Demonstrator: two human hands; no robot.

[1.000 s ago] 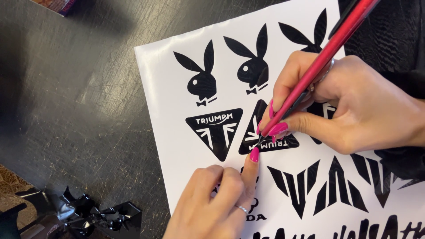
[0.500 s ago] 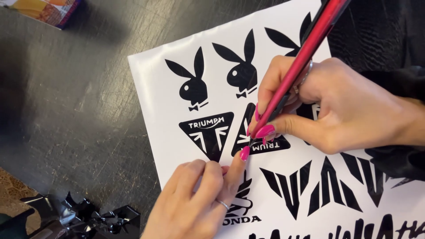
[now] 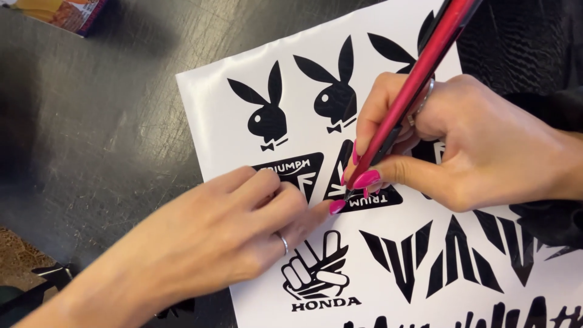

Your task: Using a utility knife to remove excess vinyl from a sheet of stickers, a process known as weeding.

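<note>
A white sheet (image 3: 212,115) printed with black decal shapes lies on a dark table (image 3: 91,140). My right hand (image 3: 480,146) grips a red pen-like tool (image 3: 419,73), whose tip touches a black triangular decal (image 3: 364,197) near the sheet's middle. My left hand (image 3: 225,237) lies across the sheet with a ring on one finger. Its pink-nailed fingertip presses the sheet right beside the tool tip, partly covering a second triangular decal (image 3: 291,167). Black rabbit-head decals (image 3: 267,118) sit above.
A colourful box corner (image 3: 67,12) lies at the top left of the table. Dark scraps (image 3: 48,276) sit at the lower left beside a patterned surface. A black sleeve and dark textured fabric (image 3: 522,42) fill the right side. More black decals (image 3: 449,255) cover the lower sheet.
My left hand has slid up and right over the sheet, now covering more of the left triangular decal. The view shifted, and the right hand with the tool stays on the same decal.
</note>
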